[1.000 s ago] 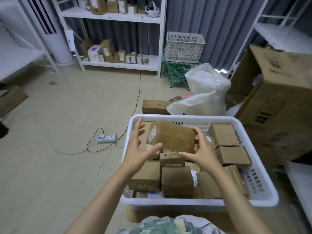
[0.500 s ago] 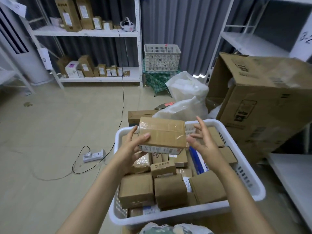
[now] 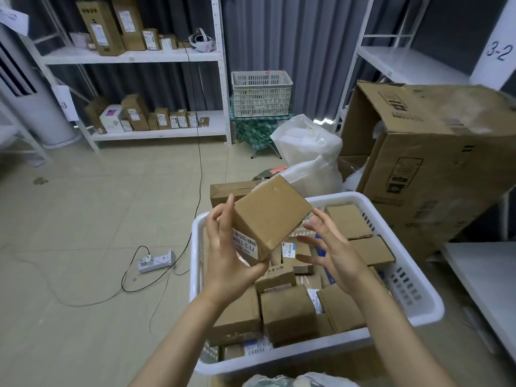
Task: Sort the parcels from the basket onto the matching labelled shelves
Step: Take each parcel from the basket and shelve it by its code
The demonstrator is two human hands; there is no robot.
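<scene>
My left hand (image 3: 227, 258) grips a brown cardboard parcel (image 3: 272, 215) above the white basket (image 3: 418, 300), tilted so its white label faces me. The fingers of my right hand (image 3: 332, 251) are spread just right of the parcel; it is apart from the parcel and holds nothing. Several brown parcels lie packed in the basket below. A white shelf unit (image 3: 134, 55) at the back left holds parcels on two levels, with a paper tag marked 3 (image 3: 65, 103) on its post. Another white shelf (image 3: 405, 62) at the right carries a sign reading 3-2 (image 3: 497, 53).
A large open cardboard box (image 3: 435, 163) leans right of the basket. White plastic bags (image 3: 310, 152) and a flat brown box (image 3: 231, 189) lie behind it. An empty white crate (image 3: 261, 93) stands on a stool. A power strip (image 3: 157, 261) with cables lies on the floor at left.
The parcel has been lifted higher and turned so its label faces me. My right hand has let go of it and moved slightly away. The view has tilted up.
</scene>
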